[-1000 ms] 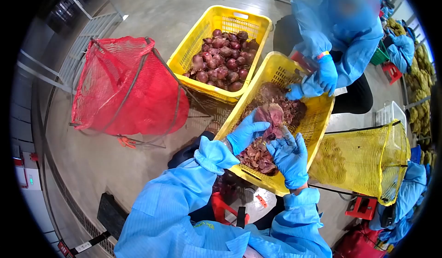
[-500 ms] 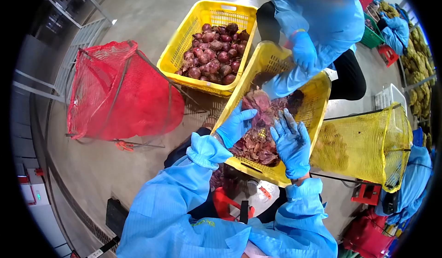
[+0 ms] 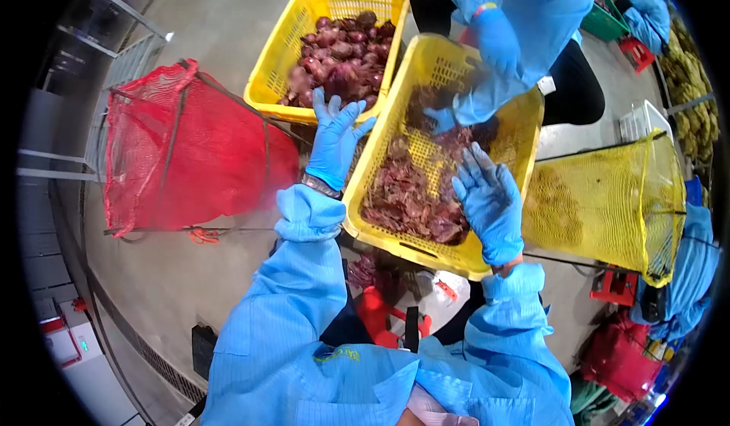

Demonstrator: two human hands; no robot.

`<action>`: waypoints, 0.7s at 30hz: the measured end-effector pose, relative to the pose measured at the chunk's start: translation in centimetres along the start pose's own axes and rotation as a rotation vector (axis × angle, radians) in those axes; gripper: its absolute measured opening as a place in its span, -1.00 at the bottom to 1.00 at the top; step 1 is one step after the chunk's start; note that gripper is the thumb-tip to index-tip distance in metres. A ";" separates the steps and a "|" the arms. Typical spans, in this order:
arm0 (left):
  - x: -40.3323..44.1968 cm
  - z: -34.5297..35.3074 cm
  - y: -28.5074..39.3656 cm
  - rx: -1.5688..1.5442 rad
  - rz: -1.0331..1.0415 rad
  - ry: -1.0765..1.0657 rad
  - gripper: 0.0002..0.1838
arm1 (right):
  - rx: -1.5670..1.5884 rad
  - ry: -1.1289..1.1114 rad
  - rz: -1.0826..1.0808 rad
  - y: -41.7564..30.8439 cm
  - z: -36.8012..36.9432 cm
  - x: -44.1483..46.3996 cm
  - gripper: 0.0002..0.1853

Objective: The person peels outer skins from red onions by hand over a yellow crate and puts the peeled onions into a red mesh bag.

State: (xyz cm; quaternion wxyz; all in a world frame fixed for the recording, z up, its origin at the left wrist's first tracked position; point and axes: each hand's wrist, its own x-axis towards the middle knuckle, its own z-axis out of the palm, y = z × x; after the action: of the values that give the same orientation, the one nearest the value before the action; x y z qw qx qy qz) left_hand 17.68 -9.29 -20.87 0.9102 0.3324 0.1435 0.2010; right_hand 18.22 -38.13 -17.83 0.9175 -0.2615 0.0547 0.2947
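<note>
My left hand (image 3: 334, 143), in a blue glove, is open with fingers spread at the near edge of a yellow crate of red onions (image 3: 334, 53). Just past its fingertips is a blurred reddish onion (image 3: 346, 82). My right hand (image 3: 490, 207), gloved too, is open with fingers stretched out by the right side of a second yellow crate (image 3: 352, 217). Loose onion skins (image 3: 411, 190) cover much of that crate's floor. A co-worker's gloved hand (image 3: 441, 119) reaches into its far part; what it touches is unclear. Their other hand (image 3: 498, 42) is above the crate.
A red mesh bag on a frame (image 3: 198, 152) stands at left. At right is a yellow mesh bag (image 3: 601, 205) with onions inside. Red stools (image 3: 614, 287), a white basket (image 3: 646, 122) and another person's sleeve (image 3: 692, 251) are farther right. Skins (image 3: 365, 272) lie below the crate.
My left hand has moved left from the skin crate to the onion crate, and its fingers have spread. The onion beside it earlier has left the skin crate. My right hand stays near the crate's right side.
</note>
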 end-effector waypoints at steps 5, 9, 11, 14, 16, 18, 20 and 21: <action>0.0 -0.6 -0.5 0.139 -0.235 -0.109 -0.58 | -0.073 0.020 0.004 -1.2 -2.8 0.3 -0.51; -0.2 -0.4 -0.5 0.262 -0.260 -0.003 -0.56 | -0.245 0.158 -0.075 -1.7 -3.2 0.4 -0.48; -0.1 -0.8 -0.4 0.237 -0.253 0.003 -0.54 | -0.447 0.241 -0.065 -1.8 -4.6 0.3 -0.47; -0.1 -0.3 0.2 0.208 -0.242 0.079 -0.54 | -0.798 0.372 -0.037 -0.6 -7.2 1.2 -0.47; 0.0 0.0 0.5 0.169 -0.272 0.061 -0.54 | -0.999 0.411 0.026 1.0 -10.2 2.3 -0.46; 0.0 0.1 0.6 0.128 -0.300 0.007 -0.55 | -1.125 0.421 0.122 3.5 -16.8 3.8 -0.44; -0.1 0.2 0.8 0.106 -0.310 0.004 -0.56 | -1.225 0.470 0.297 5.3 -21.1 5.0 -0.42; -0.1 0.1 0.9 0.097 -0.310 0.004 -0.56 | -1.278 0.503 0.396 6.1 -22.2 5.3 -0.40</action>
State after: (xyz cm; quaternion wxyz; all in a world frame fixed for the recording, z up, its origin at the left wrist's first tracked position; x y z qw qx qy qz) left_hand 17.36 -8.78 -20.23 0.9130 0.3492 0.2043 0.0518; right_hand 20.29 -42.60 -40.91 0.4736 -0.7932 0.1276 0.3610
